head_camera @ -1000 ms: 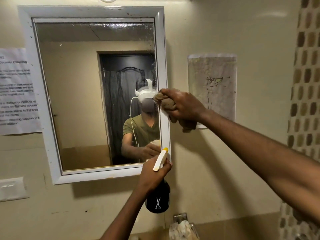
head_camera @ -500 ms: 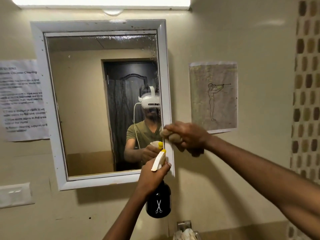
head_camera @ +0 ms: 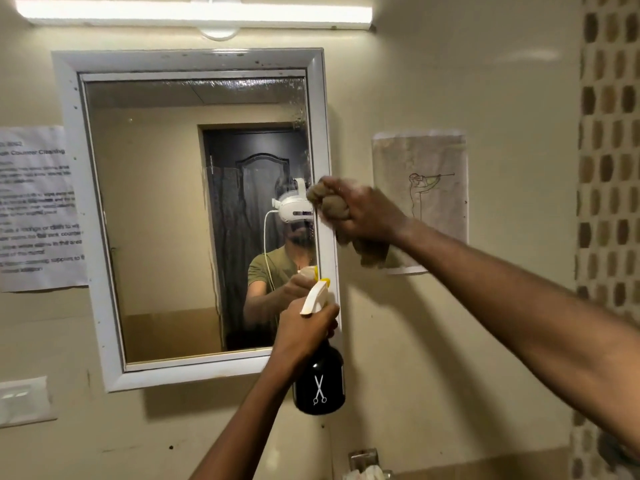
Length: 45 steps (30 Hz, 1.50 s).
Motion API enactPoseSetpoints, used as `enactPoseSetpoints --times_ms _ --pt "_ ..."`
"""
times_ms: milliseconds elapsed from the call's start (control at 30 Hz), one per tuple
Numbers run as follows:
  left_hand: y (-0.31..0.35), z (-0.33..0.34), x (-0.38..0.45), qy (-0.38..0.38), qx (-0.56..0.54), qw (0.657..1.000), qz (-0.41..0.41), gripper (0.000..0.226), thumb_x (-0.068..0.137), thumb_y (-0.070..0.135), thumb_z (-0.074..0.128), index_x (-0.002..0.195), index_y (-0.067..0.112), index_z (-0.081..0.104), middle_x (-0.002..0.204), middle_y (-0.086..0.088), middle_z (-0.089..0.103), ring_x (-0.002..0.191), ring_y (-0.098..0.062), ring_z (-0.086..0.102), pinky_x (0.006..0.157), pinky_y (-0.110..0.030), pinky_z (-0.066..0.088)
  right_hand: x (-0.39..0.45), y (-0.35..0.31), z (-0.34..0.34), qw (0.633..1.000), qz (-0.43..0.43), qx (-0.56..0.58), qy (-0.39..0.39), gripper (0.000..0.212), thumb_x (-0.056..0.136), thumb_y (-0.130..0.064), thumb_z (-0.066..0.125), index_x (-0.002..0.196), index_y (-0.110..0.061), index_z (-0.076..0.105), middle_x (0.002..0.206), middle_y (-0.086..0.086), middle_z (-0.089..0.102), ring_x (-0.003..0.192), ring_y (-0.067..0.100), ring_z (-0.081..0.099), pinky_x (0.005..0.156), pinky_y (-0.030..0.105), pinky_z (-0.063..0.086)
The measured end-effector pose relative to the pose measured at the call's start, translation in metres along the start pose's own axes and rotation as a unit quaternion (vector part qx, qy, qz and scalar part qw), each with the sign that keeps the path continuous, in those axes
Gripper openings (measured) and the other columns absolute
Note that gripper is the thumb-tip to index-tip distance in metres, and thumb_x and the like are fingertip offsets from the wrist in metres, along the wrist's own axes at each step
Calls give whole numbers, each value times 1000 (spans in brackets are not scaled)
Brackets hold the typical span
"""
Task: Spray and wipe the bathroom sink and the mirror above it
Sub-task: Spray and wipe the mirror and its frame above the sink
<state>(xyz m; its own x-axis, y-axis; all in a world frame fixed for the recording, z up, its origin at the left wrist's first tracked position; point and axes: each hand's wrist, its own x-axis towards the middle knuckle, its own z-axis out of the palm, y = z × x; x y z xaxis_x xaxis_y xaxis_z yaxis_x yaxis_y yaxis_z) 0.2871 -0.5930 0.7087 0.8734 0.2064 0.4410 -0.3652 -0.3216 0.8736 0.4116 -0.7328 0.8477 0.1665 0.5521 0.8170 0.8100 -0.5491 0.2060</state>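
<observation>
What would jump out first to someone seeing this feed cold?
The white-framed mirror fills the left half of the wall, with the right hand pressing a bunched brown cloth against its right frame edge. Just below, the left hand holds a black spray bottle with a white scissors logo. A bright tube light glares above the mirror.

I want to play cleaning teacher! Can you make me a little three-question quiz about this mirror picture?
1. True or false: the right hand presses a cloth on the mirror's right frame.
2. What does the left hand hold? A) a sponge B) a spray bottle C) a brush
3. Fill in: the white picture on the bottle is a pair of ____.

Key: 1 true; 2 B; 3 scissors.
</observation>
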Motion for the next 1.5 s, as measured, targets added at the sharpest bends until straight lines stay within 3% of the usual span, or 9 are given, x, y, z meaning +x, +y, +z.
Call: enactPoseSetpoints --times_ms 233,367,533,700,833,967,1133,1267,1500 --pt "-22 0 -6 -42 72 996 21 17 89 25 59 84 11 67 78 -6 70 69 -15 61 68 -28 48 -73 -9 39 988 -81 -25 -129 57 84 -36 59 134 -24 33 106 15 60 75 29 62 61 35 52" --pt "-20 2 -4 -5 49 999 4 11 89 20 58 84 12 65 71 -4 67 61 -13 60 59 -24 48 -27 -6 10 999 -20 -19 -38 62 82 -25 65 139 -16 41 115 17 60 83 35 63 69 38 51" --pt "-20 6 -3 7 51 999 15 18 88 23 59 81 8 67 79 -12 71 69 -19 62 69 -35 51 14 -11 -6 999 1 -17 49 60 86 -37 64 137 -14 42 112 16 62 86 31 62 71 34 49" --pt "-35 6 -17 21 80 996 28 25 86 25 58 77 2 65 74 -14 70 63 -18 59 63 -32 46 -53 -13 35 1000 -4 8 -27 64 79 -27 69 135 -24 37 111 13 59 77 31 63 64 40 55" --pt "-50 7 -29 -18 100 994 40 24 81 28 61 78 4 62 75 -10 66 68 -19 55 66 -34 42 -94 -20 51 990 -65 -18 -127 58 82 -39 54 134 -19 40 105 15 59 72 28 62 61 26 44" --pt "-57 10 -30 -36 113 991 57 18 80 24 62 79 6 61 75 -7 65 67 -14 53 65 -27 40 -62 -14 34 996 -51 -24 -65 58 81 -28 61 135 -16 43 105 16 60 72 32 62 59 28 45" --pt "-62 15 -34 43 94 994 18 28 78 32 56 68 6 64 67 -9 69 65 -23 65 68 -37 52 -52 -22 28 1000 7 6 -9 63 78 -41 56 135 -20 40 111 12 60 77 32 62 64 38 53" --pt "-72 15 -38 24 113 991 60 21 81 32 59 75 11 58 71 -3 63 69 -20 56 67 -35 45 -110 -25 63 995 -39 16 -88 65 76 -26 66 133 -24 36 104 13 59 71 30 62 61 27 44" --pt "-89 11 -50 21 82 996 31 26 79 29 58 74 3 59 67 -15 63 62 -27 58 63 -42 49 -168 -30 90 971 -80 -32 -222 64 80 -32 68 132 -32 31 99 7 59 71 25 60 56 24 38"
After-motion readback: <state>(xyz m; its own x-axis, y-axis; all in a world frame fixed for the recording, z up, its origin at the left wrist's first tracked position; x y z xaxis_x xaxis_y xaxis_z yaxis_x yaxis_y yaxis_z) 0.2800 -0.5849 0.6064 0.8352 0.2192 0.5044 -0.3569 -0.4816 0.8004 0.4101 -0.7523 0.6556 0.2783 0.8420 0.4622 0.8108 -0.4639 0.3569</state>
